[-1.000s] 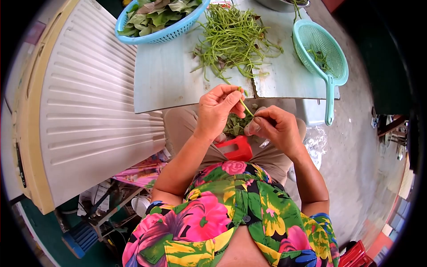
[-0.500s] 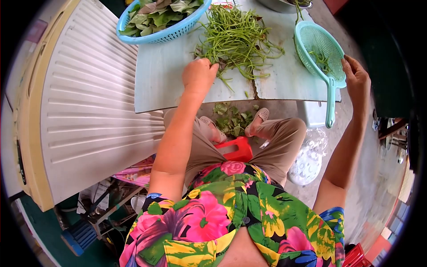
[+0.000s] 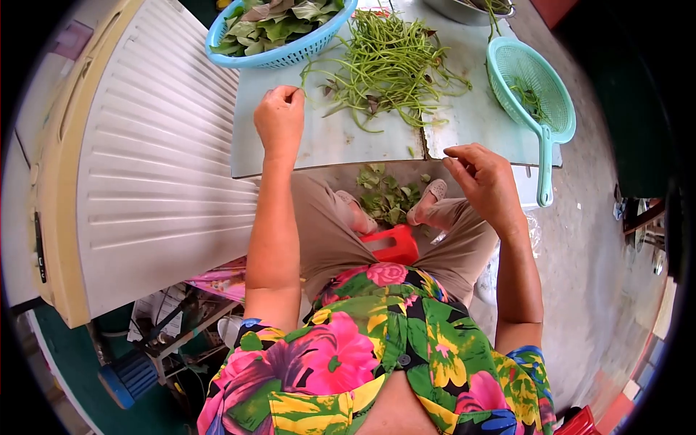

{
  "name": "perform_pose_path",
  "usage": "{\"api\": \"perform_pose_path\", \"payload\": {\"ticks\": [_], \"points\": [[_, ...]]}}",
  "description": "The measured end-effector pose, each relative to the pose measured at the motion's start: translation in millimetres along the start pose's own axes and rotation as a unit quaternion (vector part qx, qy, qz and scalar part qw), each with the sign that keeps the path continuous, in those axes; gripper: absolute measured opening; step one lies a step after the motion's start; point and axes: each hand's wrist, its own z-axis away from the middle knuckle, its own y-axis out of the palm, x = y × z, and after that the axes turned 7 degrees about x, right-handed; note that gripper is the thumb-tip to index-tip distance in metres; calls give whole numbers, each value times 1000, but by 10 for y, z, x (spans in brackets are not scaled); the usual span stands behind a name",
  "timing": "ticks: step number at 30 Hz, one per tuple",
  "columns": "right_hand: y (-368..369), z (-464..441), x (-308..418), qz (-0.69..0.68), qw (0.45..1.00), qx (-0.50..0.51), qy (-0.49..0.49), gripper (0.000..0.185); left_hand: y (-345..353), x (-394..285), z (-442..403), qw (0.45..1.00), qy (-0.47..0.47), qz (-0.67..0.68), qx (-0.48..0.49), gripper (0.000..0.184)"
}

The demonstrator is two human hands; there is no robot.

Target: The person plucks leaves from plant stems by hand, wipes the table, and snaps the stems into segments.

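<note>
A heap of thin green stems (image 3: pixel 388 65) lies on the pale tabletop (image 3: pixel 333 141). My left hand (image 3: pixel 280 122) is closed in a pinch at the left of the heap. From its fingertips a single green stem (image 3: pixel 304 74) runs up toward the heap. Over the table's front edge, my right hand (image 3: pixel 484 181) hangs with fingers loosely bent and thumb apart, and I see nothing in it. To its right, a turquoise strainer (image 3: pixel 545 119) with a long handle holds a few short green pieces (image 3: pixel 528 98).
A blue basket (image 3: pixel 290 55) of large green leaves (image 3: pixel 275 23) stands at the back left. At the back right is a metal bowl (image 3: pixel 467 10). Fallen leaves (image 3: pixel 388 194) and a red stool (image 3: pixel 395 245) are below the table. A ridged white panel (image 3: pixel 163 159) stands at left.
My left hand has moved left from the heap, drawing out a stem. My right hand has left the strainer's rim and come inward to the table's front edge.
</note>
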Motion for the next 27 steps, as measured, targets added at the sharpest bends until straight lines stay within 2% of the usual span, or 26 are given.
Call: {"api": "perform_pose_path", "payload": {"ticks": [2,3,5,6,8,9,11,12,14,15,16,17,18,19,20,27], "points": [[54,-11,40,8,1000,4,-13,13,2,-36,56,980,-64,152,113,17],[71,-13,55,17,1000,9,-24,13,10,-52,62,980,-64,153,113,17],[92,-10,84,26,999,8,-34,13,22,-97,58,904,-162,327,222,16],[103,-8,90,33,998,10,-44,13,18,-136,51,904,-161,328,223,16],[131,5,95,30,998,6,-53,13,-2,-215,31,826,-214,452,260,14],[138,10,97,26,998,4,-64,13,31,-202,1,825,-213,454,260,14],[145,25,106,29,998,12,-54,13,115,-151,-91,724,-262,584,257,14],[148,33,109,31,998,19,-44,14,110,-189,-109,724,-262,584,257,14],[165,48,88,31,998,22,-49,13,136,-304,-157,766,-235,529,280,13],[172,54,71,30,998,24,-53,13,179,-354,-171,766,-233,529,282,13],[180,56,55,31,998,22,-50,13,228,-404,-174,874,-142,405,228,11],[190,59,43,31,998,15,-60,13,262,-439,-175,949,-46,266,165,10],[195,66,33,31,997,9,-70,13,273,-460,-186,948,-44,268,168,10],[194,72,28,31,997,8,-69,13,271,-476,-210,984,61,133,102,8],[191,71,26,35,997,10,-68,13,263,-493,-236,986,165,-6,31,7],[111,37,31,28,998,12,-54,15,210,-539,-195,982,174,29,69,8]]}}
